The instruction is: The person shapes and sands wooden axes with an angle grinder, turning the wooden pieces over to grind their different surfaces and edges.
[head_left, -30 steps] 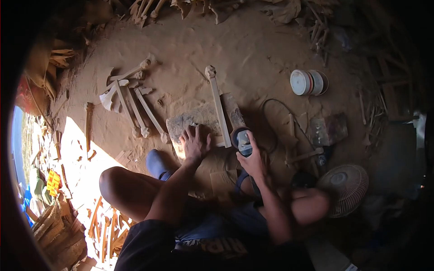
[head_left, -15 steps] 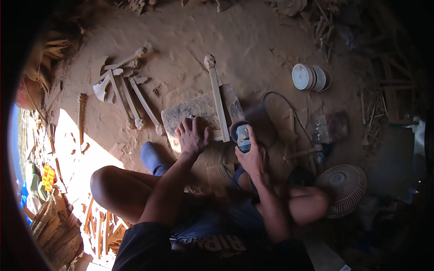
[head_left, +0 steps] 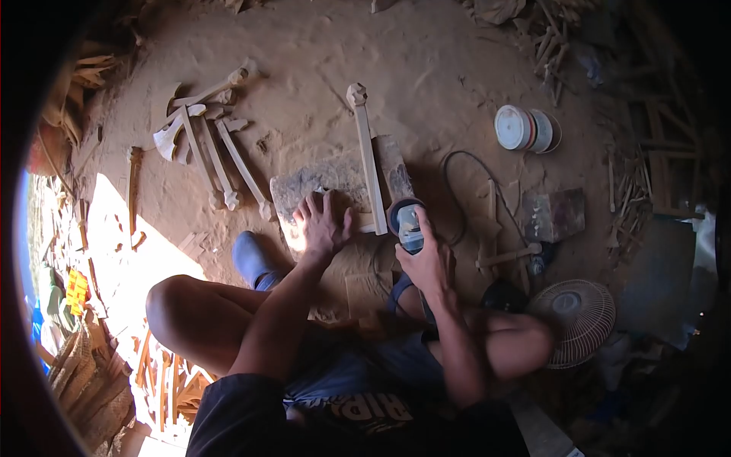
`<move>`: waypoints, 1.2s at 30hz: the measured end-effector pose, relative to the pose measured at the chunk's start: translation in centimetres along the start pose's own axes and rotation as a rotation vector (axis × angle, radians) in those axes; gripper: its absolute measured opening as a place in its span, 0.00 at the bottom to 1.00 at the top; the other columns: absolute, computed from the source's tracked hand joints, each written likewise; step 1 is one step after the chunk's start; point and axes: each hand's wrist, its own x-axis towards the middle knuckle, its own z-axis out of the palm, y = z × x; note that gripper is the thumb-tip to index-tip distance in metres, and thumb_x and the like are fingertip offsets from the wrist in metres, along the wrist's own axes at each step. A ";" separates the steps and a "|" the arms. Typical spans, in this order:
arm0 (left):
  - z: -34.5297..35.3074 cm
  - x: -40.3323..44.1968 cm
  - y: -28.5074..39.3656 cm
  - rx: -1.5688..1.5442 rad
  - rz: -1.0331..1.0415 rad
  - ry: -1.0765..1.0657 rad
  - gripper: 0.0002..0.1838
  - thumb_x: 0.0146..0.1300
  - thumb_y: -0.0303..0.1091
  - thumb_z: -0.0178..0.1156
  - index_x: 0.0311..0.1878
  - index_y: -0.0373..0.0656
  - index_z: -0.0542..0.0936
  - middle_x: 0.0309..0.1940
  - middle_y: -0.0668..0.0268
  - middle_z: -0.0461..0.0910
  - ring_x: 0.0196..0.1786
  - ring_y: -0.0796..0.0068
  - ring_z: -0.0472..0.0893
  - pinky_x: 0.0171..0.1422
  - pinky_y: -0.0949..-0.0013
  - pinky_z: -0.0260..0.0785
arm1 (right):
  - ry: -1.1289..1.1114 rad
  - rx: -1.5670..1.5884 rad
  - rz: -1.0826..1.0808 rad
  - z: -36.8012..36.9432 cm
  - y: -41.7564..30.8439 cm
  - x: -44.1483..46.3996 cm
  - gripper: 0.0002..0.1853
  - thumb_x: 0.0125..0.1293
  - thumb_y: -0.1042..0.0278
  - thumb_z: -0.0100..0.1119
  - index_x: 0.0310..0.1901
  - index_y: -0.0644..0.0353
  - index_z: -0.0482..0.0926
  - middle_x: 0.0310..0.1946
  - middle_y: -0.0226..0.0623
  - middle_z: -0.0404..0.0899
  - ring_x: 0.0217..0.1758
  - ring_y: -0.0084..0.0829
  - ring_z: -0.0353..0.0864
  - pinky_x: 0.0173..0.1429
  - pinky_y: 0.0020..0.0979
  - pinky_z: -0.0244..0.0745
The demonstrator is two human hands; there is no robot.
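My left hand point(head_left: 324, 226) lies with spread fingers on the left part of a worn block point(head_left: 301, 183), near a small pale piece at its fingertips. My right hand point(head_left: 426, 257) is wrapped round a grinder point(head_left: 410, 228) with a round disc at its front, at the block's right edge. Between the hands, a long squared bone with a knobbed end point(head_left: 368, 156) lies across the block and points away from me. Its near end is close to the grinder's disc. A short pale strip point(head_left: 367, 228) shows beside that end, partly hidden by my left hand.
Several long bones point(head_left: 221, 156) lie in a pile at the left. A white bucket point(head_left: 515, 128) rests on its side at the right, beyond a dark cable point(head_left: 487, 169) and a second block point(head_left: 554, 215). A fan point(head_left: 572, 324) stands by my right knee.
The whole view has shifted slightly, with the ground things a little higher in the picture. Both hands keep nearly the same places, the right one still round the grinder.
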 end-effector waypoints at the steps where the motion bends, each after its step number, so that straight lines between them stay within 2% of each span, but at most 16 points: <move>1: -0.1 0.1 0.1 -0.013 -0.007 -0.010 0.38 0.67 0.61 0.57 0.72 0.45 0.70 0.67 0.42 0.65 0.69 0.36 0.63 0.71 0.34 0.53 | 0.017 0.002 -0.018 0.2 0.2 0.0 0.47 0.57 0.67 0.73 0.79 0.47 0.64 0.56 0.62 0.83 0.53 0.64 0.85 0.58 0.56 0.82; 3: 0.0 0.1 0.0 -0.004 0.000 -0.003 0.38 0.67 0.61 0.57 0.72 0.45 0.70 0.68 0.42 0.65 0.70 0.36 0.63 0.72 0.34 0.53 | 0.050 0.007 -0.057 0.5 0.1 0.2 0.47 0.56 0.67 0.73 0.79 0.47 0.64 0.55 0.62 0.84 0.52 0.64 0.85 0.57 0.56 0.83; 6: 0.4 0.0 -0.1 0.008 0.003 0.028 0.38 0.67 0.61 0.57 0.72 0.45 0.71 0.68 0.42 0.66 0.70 0.37 0.63 0.72 0.34 0.53 | -0.015 -0.039 0.059 0.3 -1.0 0.6 0.47 0.57 0.67 0.73 0.79 0.47 0.64 0.53 0.63 0.84 0.51 0.64 0.85 0.56 0.56 0.83; 9: 0.4 0.0 -0.1 0.014 0.002 0.035 0.38 0.66 0.61 0.58 0.72 0.46 0.71 0.67 0.42 0.66 0.70 0.37 0.64 0.72 0.35 0.53 | -0.034 -0.052 0.086 0.0 -1.6 1.4 0.46 0.57 0.68 0.73 0.79 0.47 0.64 0.52 0.64 0.84 0.50 0.64 0.86 0.54 0.56 0.83; 12: 0.3 0.0 -0.1 -0.006 -0.005 0.021 0.38 0.66 0.61 0.58 0.72 0.46 0.71 0.67 0.42 0.66 0.70 0.37 0.64 0.72 0.35 0.53 | -0.007 -0.045 0.104 0.6 -1.2 2.1 0.45 0.58 0.61 0.74 0.78 0.41 0.65 0.50 0.60 0.86 0.52 0.64 0.85 0.54 0.57 0.80; 15: 0.3 0.1 -0.1 -0.016 -0.007 0.025 0.38 0.66 0.62 0.58 0.72 0.47 0.71 0.67 0.42 0.67 0.70 0.37 0.64 0.71 0.35 0.54 | 0.048 -0.089 0.081 0.6 -1.0 2.4 0.47 0.56 0.66 0.74 0.79 0.46 0.64 0.50 0.61 0.85 0.50 0.63 0.86 0.55 0.56 0.83; 21: 0.3 0.0 -0.2 0.009 -0.017 0.002 0.38 0.66 0.62 0.57 0.72 0.47 0.71 0.68 0.42 0.67 0.70 0.38 0.64 0.72 0.35 0.53 | 0.104 -0.139 0.247 -0.5 -0.5 2.9 0.45 0.59 0.62 0.74 0.79 0.41 0.64 0.49 0.57 0.87 0.52 0.62 0.86 0.55 0.55 0.81; 25: 0.0 0.1 0.1 0.017 -0.030 -0.017 0.37 0.67 0.61 0.57 0.72 0.47 0.71 0.69 0.42 0.66 0.71 0.38 0.64 0.72 0.36 0.54 | 0.115 -0.119 0.202 -0.5 1.1 2.6 0.45 0.59 0.58 0.74 0.79 0.40 0.64 0.50 0.56 0.88 0.53 0.61 0.87 0.55 0.54 0.81; 30: -0.7 0.1 0.4 0.028 -0.022 -0.040 0.37 0.68 0.60 0.57 0.72 0.46 0.71 0.69 0.42 0.66 0.70 0.38 0.64 0.72 0.36 0.55 | 0.115 0.018 0.085 0.2 1.8 2.4 0.46 0.59 0.57 0.74 0.79 0.40 0.64 0.50 0.55 0.88 0.52 0.59 0.87 0.57 0.53 0.81; 31: -0.9 0.2 0.4 0.035 -0.027 -0.050 0.36 0.68 0.60 0.57 0.72 0.46 0.71 0.69 0.42 0.66 0.70 0.38 0.64 0.72 0.36 0.55 | 0.158 0.018 0.033 0.3 1.8 2.6 0.46 0.59 0.58 0.74 0.79 0.40 0.64 0.51 0.54 0.88 0.52 0.59 0.87 0.57 0.53 0.81; 34: -2.2 0.5 1.1 0.025 -0.062 -0.168 0.40 0.69 0.62 0.56 0.75 0.45 0.68 0.71 0.41 0.64 0.72 0.38 0.64 0.74 0.35 0.53 | 0.108 -0.003 0.263 -1.6 0.5 2.9 0.45 0.58 0.64 0.74 0.78 0.47 0.65 0.61 0.53 0.84 0.63 0.55 0.84 0.64 0.48 0.79; 36: -0.8 -0.3 1.0 0.091 -0.070 -0.009 0.44 0.69 0.62 0.57 0.78 0.41 0.64 0.72 0.39 0.62 0.74 0.37 0.63 0.75 0.35 0.53 | 0.158 -0.039 0.229 -2.1 1.7 3.1 0.44 0.59 0.63 0.73 0.78 0.47 0.65 0.62 0.53 0.83 0.63 0.56 0.84 0.64 0.48 0.79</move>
